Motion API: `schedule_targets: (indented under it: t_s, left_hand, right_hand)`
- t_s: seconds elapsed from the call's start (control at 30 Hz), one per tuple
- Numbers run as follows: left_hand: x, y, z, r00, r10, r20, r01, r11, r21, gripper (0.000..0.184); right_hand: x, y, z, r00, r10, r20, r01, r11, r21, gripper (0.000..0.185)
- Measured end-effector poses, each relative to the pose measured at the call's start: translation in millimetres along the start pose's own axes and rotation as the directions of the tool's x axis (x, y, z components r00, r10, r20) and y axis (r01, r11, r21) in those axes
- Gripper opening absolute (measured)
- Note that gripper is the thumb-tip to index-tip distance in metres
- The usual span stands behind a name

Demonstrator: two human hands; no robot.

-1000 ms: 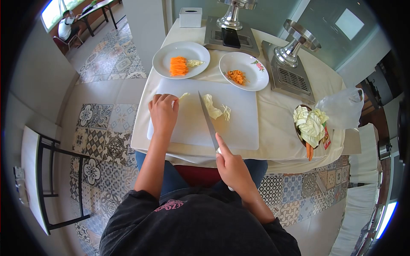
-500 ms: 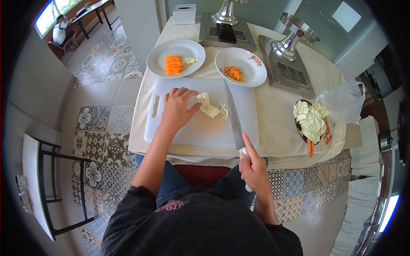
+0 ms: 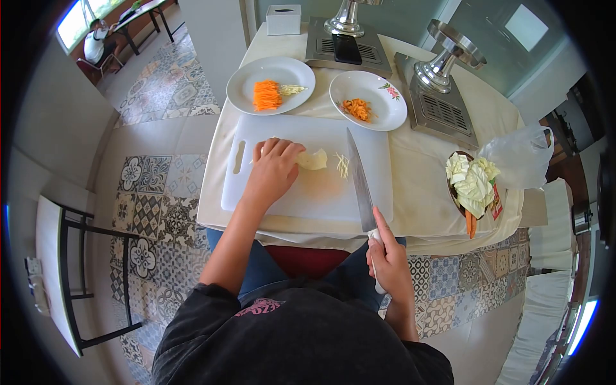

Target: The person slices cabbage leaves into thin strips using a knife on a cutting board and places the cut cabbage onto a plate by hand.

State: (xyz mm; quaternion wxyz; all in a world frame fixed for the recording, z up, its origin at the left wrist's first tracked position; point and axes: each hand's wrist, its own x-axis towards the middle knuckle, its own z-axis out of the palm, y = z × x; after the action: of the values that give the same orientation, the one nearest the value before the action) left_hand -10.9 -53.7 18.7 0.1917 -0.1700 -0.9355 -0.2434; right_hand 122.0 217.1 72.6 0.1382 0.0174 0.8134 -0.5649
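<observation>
My left hand (image 3: 274, 170) is curled over a pale cabbage leaf (image 3: 313, 160) on the white cutting board (image 3: 308, 208); the leaf's right end sticks out past my fingers. Its other end is hidden beneath them. In my right hand (image 3: 391, 264) is a kitchen knife (image 3: 361, 186) with a white handle, its blade pointing away from me along the right part of the board. A small heap of shredded cabbage (image 3: 342, 167) lies between the leaf and the blade, apart from both.
Beyond the board stand a plate (image 3: 240, 83) with carrot strips and pale shreds, and a flowered plate (image 3: 388, 115) with orange shavings. Two metal stands (image 3: 443, 112) are behind. At right sit a bowl of cabbage leaves (image 3: 471, 186) and a plastic bag (image 3: 520, 157). A person (image 3: 96, 45) sits far left.
My left hand has closed onto the cabbage leaf, which now lies flatter and partly covered. The knife stays in my right hand. The whole view has shifted slightly.
</observation>
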Motion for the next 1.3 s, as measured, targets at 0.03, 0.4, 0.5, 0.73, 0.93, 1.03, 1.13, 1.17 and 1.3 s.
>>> schedule_targets:
  t_s: [0.03,0.4,0.5,0.73,0.93,1.03,1.13,1.17,1.3]
  left_hand:
    - [-1,-2,-3,1.0,-0.006,-0.003,0.006,1.0,0.013,0.035]
    - [9,-64,-30,0.919,-0.377,-0.119,0.395,0.871,0.293,0.037]
    - [2,-56,-27,0.921,-0.387,-0.048,0.385,0.882,0.27,0.038]
    - [-9,-45,-29,0.908,-0.357,-0.218,0.395,0.903,0.169,0.016]
    - [-22,-34,-22,0.898,-0.412,-0.157,0.428,0.9,0.087,0.012]
    - [-21,-31,-16,0.93,-0.331,-0.16,0.333,0.943,-0.017,0.011]
    - [-15,-12,-13,0.952,-0.296,-0.077,0.282,0.947,-0.155,0.009]
    - [-13,-3,-11,0.955,-0.296,-0.031,0.284,0.937,-0.201,0.008]
    - [-9,5,7,0.969,-0.246,-0.003,0.242,0.953,-0.184,0.006]
  right_hand:
    - [0,-1,-1,1.0,-0.002,-0.001,0.002,1.0,-0.001,0.062]
    - [-2,2,0,0.999,-0.012,0.031,0.012,1.0,0.015,0.061]
    - [-1,6,1,1.0,-0.009,0.025,0.009,1.0,0.017,0.062]
    - [-1,4,-3,1.0,-0.009,0.016,0.009,1.0,0.021,0.061]
    - [-1,1,-1,1.0,-0.007,0.024,0.006,1.0,0.021,0.061]
    - [0,2,0,1.0,-0.02,0.022,0.019,1.0,0.024,0.061]
    - [0,5,0,0.999,-0.033,0.015,0.033,0.999,0.011,0.062]
    - [0,6,0,0.999,-0.036,0.015,0.036,0.999,0.002,0.062]
    - [0,10,2,0.997,-0.079,0.018,0.08,0.994,-0.068,0.062]
